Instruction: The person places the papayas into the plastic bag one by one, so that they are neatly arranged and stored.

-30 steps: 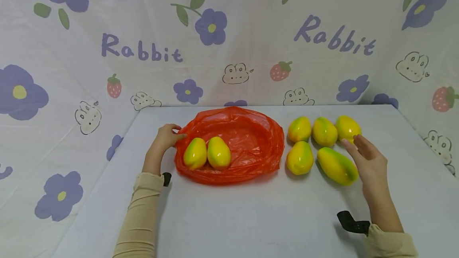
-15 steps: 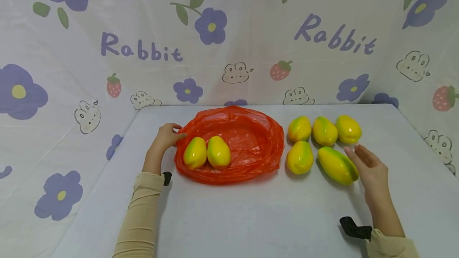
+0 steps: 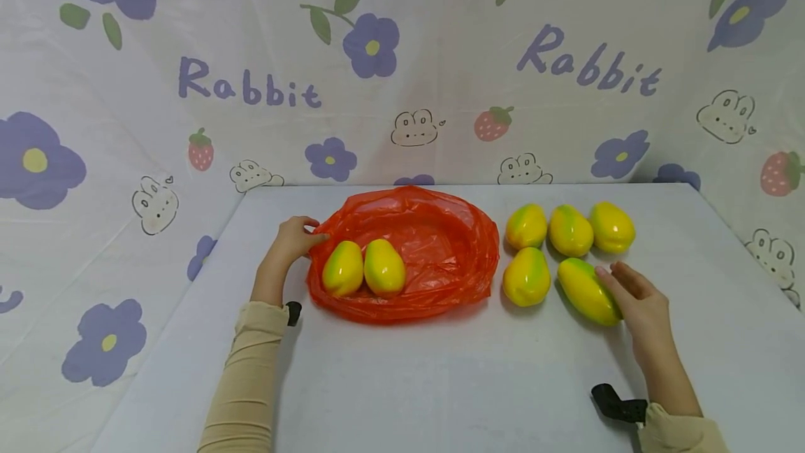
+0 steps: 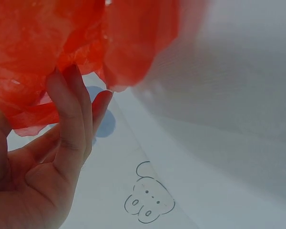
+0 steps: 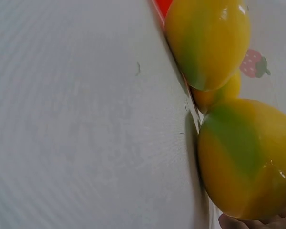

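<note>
In the head view my left hand [image 3: 293, 239] holds the left rim of a red plastic bag [image 3: 440, 257] that lies spread wide. Its fingers [image 4: 71, 119] reach up to the bag's edge in the left wrist view. Two yellow-green papayas sit side by side in the bag, one [image 3: 342, 269] at the left and one [image 3: 384, 268] beside it. My right hand [image 3: 644, 303] grips the right end of a tilted papaya [image 3: 585, 291] on the table, thumb on its upper side. In the right wrist view, fingertips [image 5: 257, 223] show under that papaya [image 5: 248, 160].
Right of the bag, a papaya [image 3: 526, 277] lies next to the gripped one. Behind them, three more stand in a row: left [image 3: 526, 227], middle [image 3: 570, 231] and right [image 3: 612, 227]. A patterned cloth [image 3: 352, 110] hangs behind the white table [image 3: 440, 383].
My right hand has come down from near the back-right papaya, then moved left onto the tilted papaya, whose end has shifted slightly. My left hand and the bag have stayed put.
</note>
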`<state>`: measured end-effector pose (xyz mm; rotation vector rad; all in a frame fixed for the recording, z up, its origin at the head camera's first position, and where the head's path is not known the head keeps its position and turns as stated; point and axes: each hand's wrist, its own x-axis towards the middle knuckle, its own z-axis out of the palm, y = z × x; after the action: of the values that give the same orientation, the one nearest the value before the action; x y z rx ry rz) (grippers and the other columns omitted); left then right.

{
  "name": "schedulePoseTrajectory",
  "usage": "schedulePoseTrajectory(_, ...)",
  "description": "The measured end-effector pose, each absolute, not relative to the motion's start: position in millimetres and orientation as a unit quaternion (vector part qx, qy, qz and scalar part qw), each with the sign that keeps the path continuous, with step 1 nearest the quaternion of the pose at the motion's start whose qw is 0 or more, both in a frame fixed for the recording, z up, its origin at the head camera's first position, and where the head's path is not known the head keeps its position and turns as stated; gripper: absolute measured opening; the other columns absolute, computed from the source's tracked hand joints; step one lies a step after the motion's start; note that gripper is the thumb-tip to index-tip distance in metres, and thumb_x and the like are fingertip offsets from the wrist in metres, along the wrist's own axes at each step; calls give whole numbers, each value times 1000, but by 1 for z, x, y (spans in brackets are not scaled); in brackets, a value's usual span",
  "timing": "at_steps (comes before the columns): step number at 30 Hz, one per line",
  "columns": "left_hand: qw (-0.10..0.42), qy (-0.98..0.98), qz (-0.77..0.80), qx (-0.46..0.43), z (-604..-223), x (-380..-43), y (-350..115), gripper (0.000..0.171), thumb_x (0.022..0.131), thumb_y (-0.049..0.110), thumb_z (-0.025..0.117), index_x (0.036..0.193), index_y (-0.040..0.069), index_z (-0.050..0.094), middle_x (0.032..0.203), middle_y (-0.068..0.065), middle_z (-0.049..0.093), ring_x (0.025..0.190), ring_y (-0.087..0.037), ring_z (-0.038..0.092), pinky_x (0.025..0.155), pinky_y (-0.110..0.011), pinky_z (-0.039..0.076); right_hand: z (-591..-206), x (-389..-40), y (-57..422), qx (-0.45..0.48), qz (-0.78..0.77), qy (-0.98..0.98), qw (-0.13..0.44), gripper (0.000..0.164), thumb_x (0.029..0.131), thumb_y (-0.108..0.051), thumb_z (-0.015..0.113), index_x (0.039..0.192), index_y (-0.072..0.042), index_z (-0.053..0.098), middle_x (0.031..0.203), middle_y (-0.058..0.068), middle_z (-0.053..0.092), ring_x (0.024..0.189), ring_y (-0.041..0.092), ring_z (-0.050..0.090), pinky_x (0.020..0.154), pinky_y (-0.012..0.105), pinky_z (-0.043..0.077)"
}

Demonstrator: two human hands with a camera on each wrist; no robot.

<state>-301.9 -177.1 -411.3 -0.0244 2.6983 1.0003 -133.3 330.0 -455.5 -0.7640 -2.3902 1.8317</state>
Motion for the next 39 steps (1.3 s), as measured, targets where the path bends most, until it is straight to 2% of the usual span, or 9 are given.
schedulePoseTrajectory(14, 131, 928, 349, -10, -414, -304, -176, 54, 96, 25, 61, 140, -2, 45, 130, -26, 55, 102, -32, 64, 86, -36, 59, -463, -135, 326, -227, 580, -783, 3, 88, 88, -62, 58, 155, -14, 26, 163, 8, 21, 153, 30, 7, 125, 51, 10)
schedulePoseTrajectory(26, 129, 928, 349, -6, -415, -304, -176, 54, 96, 26, 61, 139, -2, 46, 130, -26, 55, 102, -32, 64, 86, -36, 59, -462, -135, 326, -218, 577, -787, -18, 84, 89, -61, 56, 154, -15, 28, 164, 11, 16, 153, 35, 7, 123, 56, 11)
schedulePoseTrajectory(39, 127, 928, 349, -8, -415, -304, -177, 54, 96, 26, 60, 140, -2, 45, 130, -26, 55, 104, -32, 64, 87, -37, 59, -454, -138, 326, -213, 569, -794, 5, 83, 90, -63, 53, 153, -14, 31, 164, 14, 16, 152, 37, 9, 122, 57, 14)
